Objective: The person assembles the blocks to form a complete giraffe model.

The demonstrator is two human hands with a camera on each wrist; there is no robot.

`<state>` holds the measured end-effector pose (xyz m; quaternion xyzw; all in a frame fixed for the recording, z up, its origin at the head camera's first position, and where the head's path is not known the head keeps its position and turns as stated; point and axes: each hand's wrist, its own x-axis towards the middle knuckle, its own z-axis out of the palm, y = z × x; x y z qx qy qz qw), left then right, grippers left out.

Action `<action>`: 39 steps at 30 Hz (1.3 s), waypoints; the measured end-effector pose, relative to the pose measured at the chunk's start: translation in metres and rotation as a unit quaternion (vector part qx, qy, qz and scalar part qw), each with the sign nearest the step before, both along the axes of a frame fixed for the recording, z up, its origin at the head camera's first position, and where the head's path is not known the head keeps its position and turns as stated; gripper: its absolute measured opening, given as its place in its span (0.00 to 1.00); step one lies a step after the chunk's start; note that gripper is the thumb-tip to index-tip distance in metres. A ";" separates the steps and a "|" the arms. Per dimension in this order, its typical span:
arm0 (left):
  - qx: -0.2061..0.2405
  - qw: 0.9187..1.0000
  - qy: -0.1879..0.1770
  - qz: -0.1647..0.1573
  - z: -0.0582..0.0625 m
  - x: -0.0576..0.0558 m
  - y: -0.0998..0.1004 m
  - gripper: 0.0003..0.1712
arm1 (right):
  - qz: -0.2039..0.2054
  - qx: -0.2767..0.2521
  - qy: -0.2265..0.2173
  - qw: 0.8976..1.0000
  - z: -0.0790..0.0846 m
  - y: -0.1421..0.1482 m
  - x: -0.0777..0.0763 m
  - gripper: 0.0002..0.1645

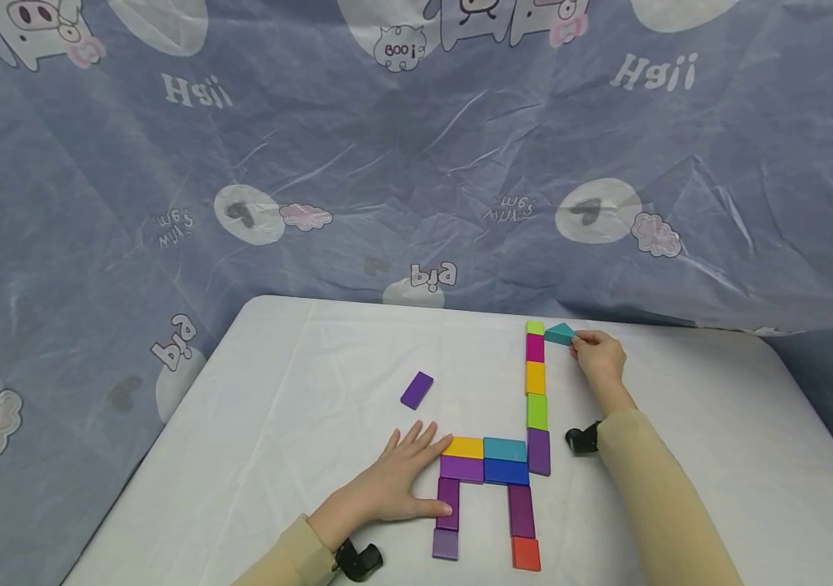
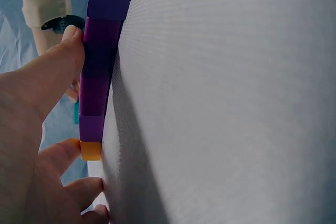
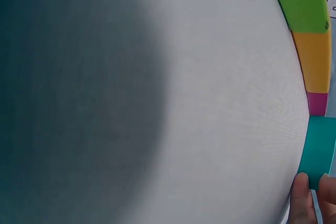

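Note:
A figure of coloured blocks lies flat on the white table. Its tall column has a purple block [image 1: 539, 452] at the bottom, then green, a yellow block [image 1: 536, 378], magenta, and a lime block [image 1: 536, 327] on top. My right hand [image 1: 599, 358] pinches a teal triangular block [image 1: 560, 334] beside the column's upper end; the right wrist view shows fingertips on that teal block [image 3: 317, 150]. Spread at the figure's left side, my left hand [image 1: 397, 484] touches the yellow block [image 1: 463, 448] with a finger. Its thumb rests on the dark purple leg block [image 1: 448, 503].
A loose purple block [image 1: 417, 391] lies left of the column. The figure's right leg ends in a red block [image 1: 526, 554]. Behind the white table [image 1: 299, 358] hangs a blue patterned cloth [image 1: 401, 146]. Black wrist cameras sit by both cuffs.

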<state>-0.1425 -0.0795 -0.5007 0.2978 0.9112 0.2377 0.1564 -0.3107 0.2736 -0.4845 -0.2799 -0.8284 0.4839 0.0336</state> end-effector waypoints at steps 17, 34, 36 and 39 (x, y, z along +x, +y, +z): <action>0.007 1.000 -0.003 -0.005 0.002 -0.001 0.000 0.56 | 0.042 0.059 0.004 0.997 0.019 0.000 0.023 0.27; 0.000 1.000 -0.015 -0.001 0.004 0.000 0.000 0.56 | 0.252 0.119 0.014 0.960 0.024 -0.035 0.149 0.28; 0.001 1.000 -0.016 -0.001 0.004 0.000 0.000 0.55 | 0.278 0.139 0.005 0.950 0.023 -0.041 0.165 0.32; 0.001 1.000 -0.016 0.000 0.003 0.000 0.001 0.55 | 0.302 0.176 -0.022 0.937 0.021 -0.051 0.185 0.42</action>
